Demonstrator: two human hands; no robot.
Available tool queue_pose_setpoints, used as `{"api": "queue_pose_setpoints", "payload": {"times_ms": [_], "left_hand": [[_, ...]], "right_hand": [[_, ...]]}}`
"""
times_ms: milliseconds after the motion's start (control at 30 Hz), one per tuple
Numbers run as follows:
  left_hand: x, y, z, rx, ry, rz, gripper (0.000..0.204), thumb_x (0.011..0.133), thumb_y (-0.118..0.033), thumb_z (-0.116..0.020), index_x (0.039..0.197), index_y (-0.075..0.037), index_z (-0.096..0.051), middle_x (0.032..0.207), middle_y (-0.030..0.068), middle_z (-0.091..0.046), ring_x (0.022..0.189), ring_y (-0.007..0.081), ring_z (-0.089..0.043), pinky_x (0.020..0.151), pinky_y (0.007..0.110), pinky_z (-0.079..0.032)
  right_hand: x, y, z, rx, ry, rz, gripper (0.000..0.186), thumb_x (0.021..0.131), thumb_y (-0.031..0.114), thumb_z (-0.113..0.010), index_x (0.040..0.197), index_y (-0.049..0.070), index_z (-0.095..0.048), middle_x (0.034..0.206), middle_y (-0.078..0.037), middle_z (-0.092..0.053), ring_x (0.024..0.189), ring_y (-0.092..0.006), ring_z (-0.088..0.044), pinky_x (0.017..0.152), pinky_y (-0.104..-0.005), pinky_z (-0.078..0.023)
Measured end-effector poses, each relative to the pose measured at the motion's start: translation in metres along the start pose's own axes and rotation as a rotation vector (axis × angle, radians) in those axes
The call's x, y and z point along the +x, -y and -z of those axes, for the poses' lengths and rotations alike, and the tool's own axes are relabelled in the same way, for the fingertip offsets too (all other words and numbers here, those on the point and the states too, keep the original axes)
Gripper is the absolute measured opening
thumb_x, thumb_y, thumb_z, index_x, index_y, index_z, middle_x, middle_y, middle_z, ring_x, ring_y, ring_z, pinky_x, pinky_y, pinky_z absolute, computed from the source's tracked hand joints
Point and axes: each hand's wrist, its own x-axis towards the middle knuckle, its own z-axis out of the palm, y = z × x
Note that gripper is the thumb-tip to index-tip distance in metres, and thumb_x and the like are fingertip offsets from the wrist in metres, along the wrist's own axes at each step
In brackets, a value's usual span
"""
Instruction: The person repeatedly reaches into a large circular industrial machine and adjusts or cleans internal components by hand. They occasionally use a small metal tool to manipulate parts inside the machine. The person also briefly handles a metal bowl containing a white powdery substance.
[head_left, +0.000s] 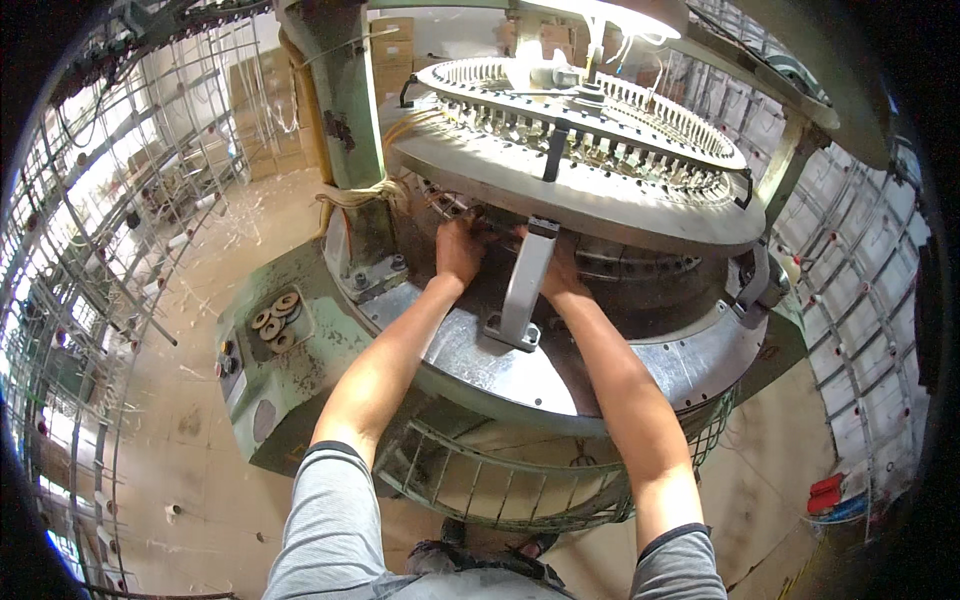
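Note:
Both of my arms reach in under the wide grey ring (640, 215) of a circular knitting machine. My left hand (460, 250) is at the dark inner part of the machine, left of an upright grey metal bracket (528, 275). Its fingers are bent around something small and dark that I cannot make out. My right hand (563, 268) is just behind and right of that bracket, which covers part of it, and its fingers are mostly hidden. Below the hands lies a shiny metal plate (490, 365) on the machine's round bed.
A green post (350, 130) with wires tied round it rises on the left. Several ring-shaped washers (284, 305) lie in a recess of the green base. Yarn racks (850, 270) stand on both sides. Overhead hangs a bright lamp (640, 15). A red object (825, 493) is at right.

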Motion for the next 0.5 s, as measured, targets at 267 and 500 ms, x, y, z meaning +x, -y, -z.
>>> {"api": "queue_pose_setpoints", "payload": {"times_ms": [267,500], "left_hand": [[0.003,0.012,-0.002,-0.067,-0.027,0.006,0.021,0.079,0.002,-0.068,0.099,0.0,-0.071,0.092,0.0214,-0.074,0.088,0.041,-0.071,0.076,0.045,-0.056],[0.005,0.005,-0.006,-0.042,-0.101,-0.059,0.017,0.077,0.001,-0.068,0.094,0.002,-0.069,0.093,0.0251,-0.071,0.091,0.0463,-0.067,0.075,0.046,-0.056]], "right_hand": [[-0.001,-0.002,-0.032,0.108,0.138,-0.39,0.032,0.082,0.006,-0.061,0.112,0.005,-0.069,0.115,-0.02,-0.067,0.113,-0.0383,-0.063,0.099,-0.0459,-0.05],[0.002,0.004,-0.034,-0.221,0.129,-0.202,0.027,0.081,0.003,-0.058,0.106,0.001,-0.068,0.119,-0.022,-0.066,0.115,-0.0425,-0.061,0.103,-0.0475,-0.047]]}}
